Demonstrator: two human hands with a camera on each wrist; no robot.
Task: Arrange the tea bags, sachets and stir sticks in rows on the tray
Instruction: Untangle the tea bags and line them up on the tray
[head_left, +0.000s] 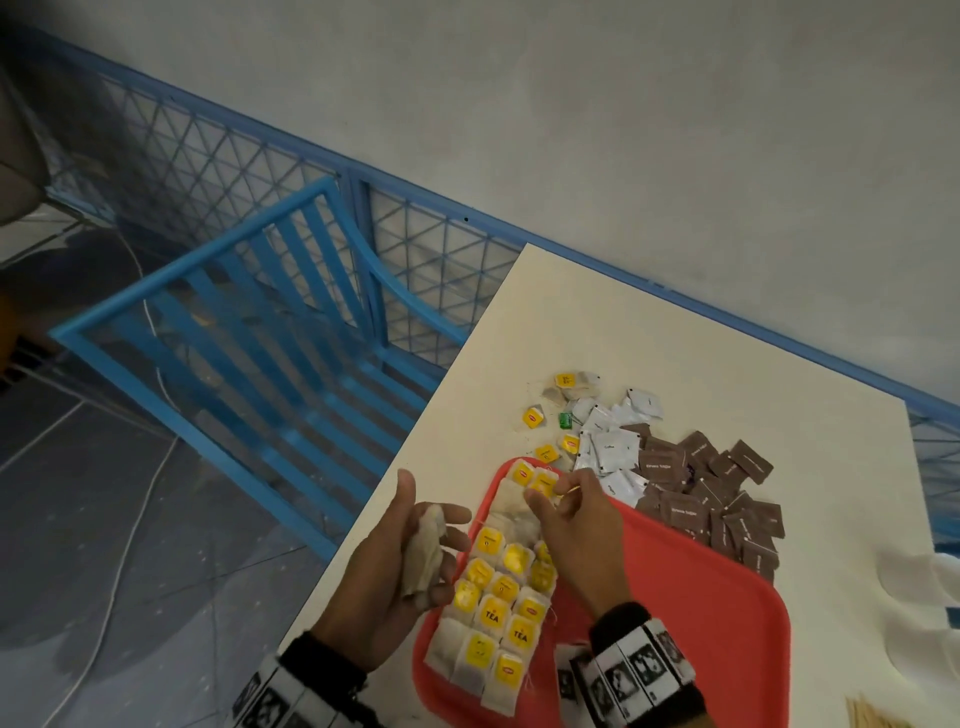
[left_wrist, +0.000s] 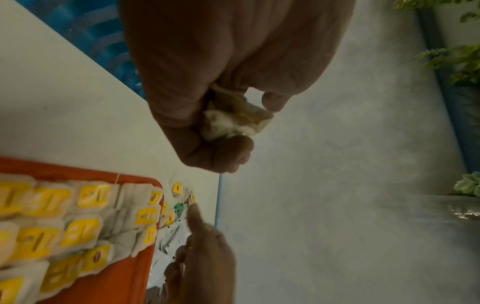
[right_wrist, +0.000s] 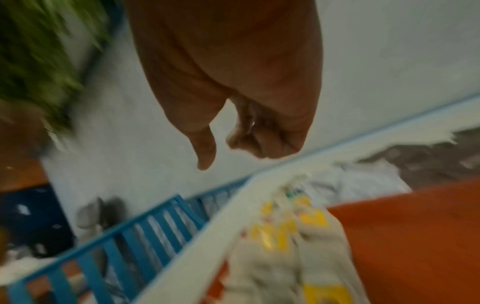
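Observation:
A red tray (head_left: 701, 597) lies on the white table (head_left: 649, 332). Tea bags with yellow tags (head_left: 498, 608) lie in rows along the tray's left side, also seen as the tea bag rows (left_wrist: 64, 226). My left hand (head_left: 441, 551) hovers just left of the tray, fingers curled round a crumpled tea bag (head_left: 423, 556); the left wrist view shows the same tea bag (left_wrist: 233, 119). My right hand (head_left: 550, 499) hangs over the tray's far left corner with fingers curled. In the blurred right wrist view the right hand (right_wrist: 233, 144) shows nothing in it, thumb apart.
Beyond the tray lie loose tea bags (head_left: 566, 389), white sachets (head_left: 613, 447) and a heap of brown sachets (head_left: 717, 499). Stir sticks (head_left: 872, 717) show at the bottom right edge. A blue chair (head_left: 260, 332) stands off the table's left edge.

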